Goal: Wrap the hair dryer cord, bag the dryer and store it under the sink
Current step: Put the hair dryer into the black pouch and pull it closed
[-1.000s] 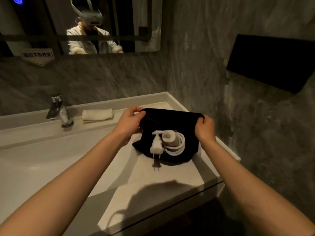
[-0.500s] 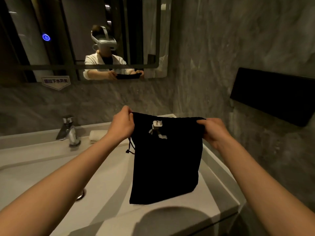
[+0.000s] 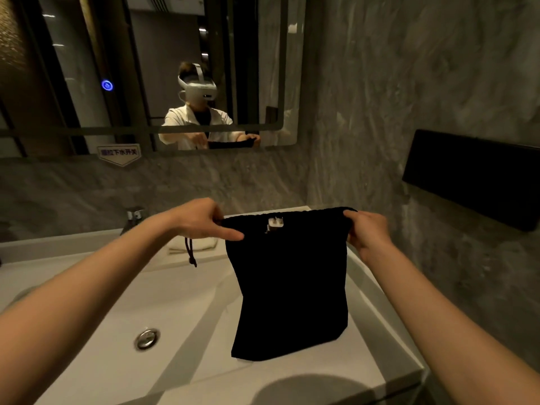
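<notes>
Head cam: black bag (image 3: pixel 289 290) hangs long-axis vertical over the sink counter (image 3: pixel 380 340), bottom about touching it. Left hand (image 3: pixel 201 219) and right hand (image 3: pixel 365 232) each pinch a top corner, white plug (image 3: pixel 274 224) poking out between them. Drawstring (image 3: pixel 190 252) dangles nearer the left hand.

The bag (image 3: pixel 289 287) is matt black cloth, soft and lightless; its drawstring (image 3: pixel 190 251) is dark braided cord; the plug (image 3: pixel 274 224) is pale smooth plastic; the sink (image 3: pixel 175 290) is glossy white; the drain (image 3: pixel 147 338) and tap (image 3: pixel 133 219) are shiny metal; the wall (image 3: pixel 409 83) is mottled grey stone.
</notes>
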